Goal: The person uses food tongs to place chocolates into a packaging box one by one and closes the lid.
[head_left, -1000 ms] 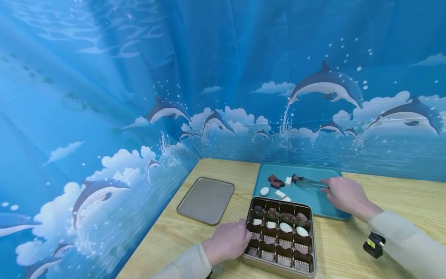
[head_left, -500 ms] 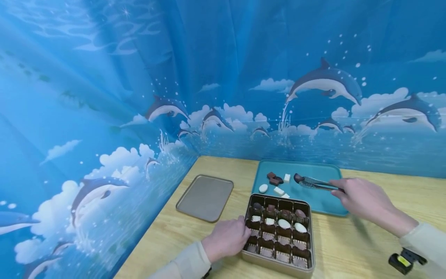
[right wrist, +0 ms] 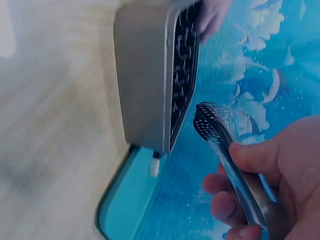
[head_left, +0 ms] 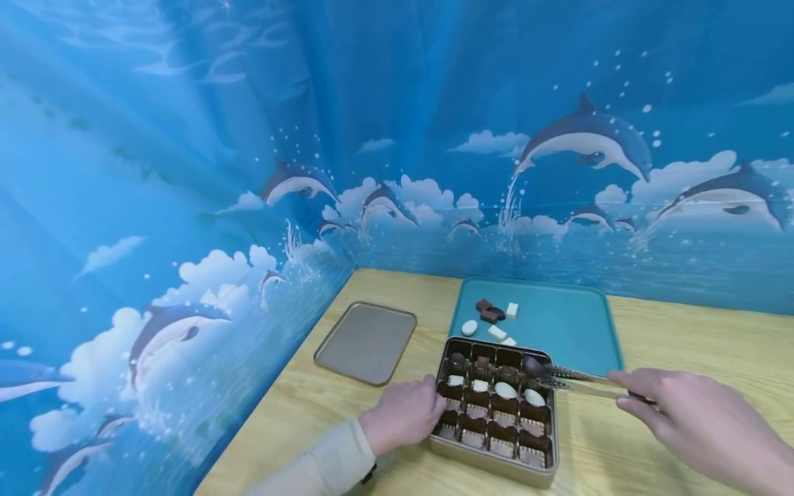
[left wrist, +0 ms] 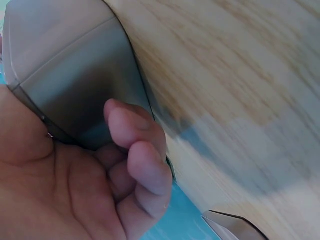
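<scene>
In the head view my left hand (head_left: pixel 406 413) holds the left side of a bronze metal tin (head_left: pixel 490 463). Its fingers are curled by the tin wall in the left wrist view. A brown divided insert fills the tin, with dark chocolates (head_left: pixel 483 362) in its back row and white chocolates (head_left: pixel 505 390) in the row before it. My right hand (head_left: pixel 701 406) grips metal tongs (head_left: pixel 586 380) that reach in from the right. Their perforated tips (right wrist: pixel 214 120) are at the tin's back right compartment, with a dark chocolate (head_left: pixel 533 366) at their end. The tips partly cover that compartment.
Behind the tin lies a teal tray (head_left: pixel 571 324) with loose chocolates (head_left: pixel 489 315), dark and white, on its left part. A bronze lid (head_left: pixel 366 342) lies flat to the left. A dolphin-printed curtain (head_left: pixel 397 138) borders the wooden table (head_left: pixel 695 344).
My right hand has brought the tongs and dark chocolate from over the teal tray toward me, to the tin's back right corner. The left hand has stayed at the tin's left side.
</scene>
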The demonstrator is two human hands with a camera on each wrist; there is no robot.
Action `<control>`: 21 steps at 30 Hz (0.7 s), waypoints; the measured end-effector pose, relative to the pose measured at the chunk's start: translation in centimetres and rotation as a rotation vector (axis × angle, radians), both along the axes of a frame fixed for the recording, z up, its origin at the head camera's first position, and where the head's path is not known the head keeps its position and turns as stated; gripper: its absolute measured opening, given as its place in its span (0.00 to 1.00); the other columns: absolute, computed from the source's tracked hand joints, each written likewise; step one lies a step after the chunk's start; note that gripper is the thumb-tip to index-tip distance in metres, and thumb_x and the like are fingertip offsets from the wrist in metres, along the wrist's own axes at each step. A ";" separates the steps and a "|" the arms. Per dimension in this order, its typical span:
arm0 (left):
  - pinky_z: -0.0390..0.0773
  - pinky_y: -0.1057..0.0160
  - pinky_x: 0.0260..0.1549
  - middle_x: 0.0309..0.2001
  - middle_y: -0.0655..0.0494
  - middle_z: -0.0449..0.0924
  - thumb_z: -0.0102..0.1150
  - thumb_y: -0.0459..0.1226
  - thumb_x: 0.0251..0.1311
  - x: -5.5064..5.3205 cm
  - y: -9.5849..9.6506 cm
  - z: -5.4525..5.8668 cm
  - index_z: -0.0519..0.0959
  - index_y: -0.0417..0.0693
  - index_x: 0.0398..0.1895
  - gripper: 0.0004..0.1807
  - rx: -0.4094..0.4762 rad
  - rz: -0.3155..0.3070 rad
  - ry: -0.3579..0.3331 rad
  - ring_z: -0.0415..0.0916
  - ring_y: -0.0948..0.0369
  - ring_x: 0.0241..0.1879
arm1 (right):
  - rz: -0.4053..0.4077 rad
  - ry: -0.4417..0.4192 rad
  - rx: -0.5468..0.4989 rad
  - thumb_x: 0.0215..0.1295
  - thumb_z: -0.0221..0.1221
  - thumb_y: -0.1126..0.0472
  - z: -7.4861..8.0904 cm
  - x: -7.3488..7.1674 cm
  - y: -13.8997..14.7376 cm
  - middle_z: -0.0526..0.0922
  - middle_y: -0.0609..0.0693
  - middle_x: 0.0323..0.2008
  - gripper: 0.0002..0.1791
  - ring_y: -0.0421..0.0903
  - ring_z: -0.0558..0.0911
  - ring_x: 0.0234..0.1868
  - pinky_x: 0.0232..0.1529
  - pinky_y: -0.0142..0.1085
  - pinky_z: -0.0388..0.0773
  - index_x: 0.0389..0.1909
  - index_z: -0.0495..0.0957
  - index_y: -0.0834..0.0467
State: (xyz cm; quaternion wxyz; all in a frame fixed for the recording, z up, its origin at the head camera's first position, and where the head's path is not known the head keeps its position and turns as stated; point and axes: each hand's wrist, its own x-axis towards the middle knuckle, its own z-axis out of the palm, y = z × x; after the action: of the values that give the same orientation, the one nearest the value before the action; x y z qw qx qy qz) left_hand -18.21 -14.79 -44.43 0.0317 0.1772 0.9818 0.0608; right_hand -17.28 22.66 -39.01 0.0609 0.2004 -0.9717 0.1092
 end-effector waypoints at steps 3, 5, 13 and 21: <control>0.69 0.63 0.16 0.20 0.60 0.68 0.42 0.48 0.75 -0.2 0.0 0.1 0.76 0.45 0.36 0.19 -0.010 0.003 0.002 0.68 0.63 0.18 | 0.015 -0.052 0.034 0.62 0.68 0.55 -0.2 0.7 0.0 0.89 0.45 0.41 0.13 0.39 0.84 0.31 0.28 0.39 0.76 0.48 0.86 0.49; 0.69 0.62 0.16 0.20 0.59 0.68 0.42 0.49 0.75 -0.3 0.0 0.1 0.76 0.44 0.36 0.19 -0.014 0.005 0.002 0.69 0.62 0.18 | 0.030 -0.083 0.054 0.61 0.68 0.54 -0.3 1.1 0.0 0.89 0.44 0.40 0.14 0.41 0.85 0.33 0.30 0.41 0.79 0.48 0.86 0.48; 0.71 0.61 0.17 0.20 0.59 0.68 0.42 0.50 0.75 -0.4 0.0 0.1 0.75 0.45 0.35 0.20 -0.019 0.008 0.002 0.71 0.61 0.19 | 0.043 -0.183 0.094 0.59 0.69 0.52 -0.9 1.5 0.1 0.88 0.45 0.42 0.20 0.40 0.85 0.32 0.28 0.39 0.80 0.53 0.85 0.50; 0.70 0.62 0.16 0.20 0.59 0.68 0.43 0.49 0.75 -0.2 0.1 0.1 0.77 0.42 0.38 0.20 -0.017 0.010 -0.008 0.69 0.62 0.18 | 0.003 -0.192 0.055 0.62 0.68 0.49 -1.3 1.0 0.1 0.87 0.42 0.41 0.22 0.31 0.78 0.27 0.25 0.34 0.72 0.56 0.83 0.51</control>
State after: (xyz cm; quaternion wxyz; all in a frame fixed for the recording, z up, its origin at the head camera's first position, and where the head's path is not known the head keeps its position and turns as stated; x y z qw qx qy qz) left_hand -18.40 -14.67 -44.32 0.0369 0.1720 0.9830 0.0532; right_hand -16.24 22.74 -40.33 -0.0381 0.1918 -0.9755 0.1011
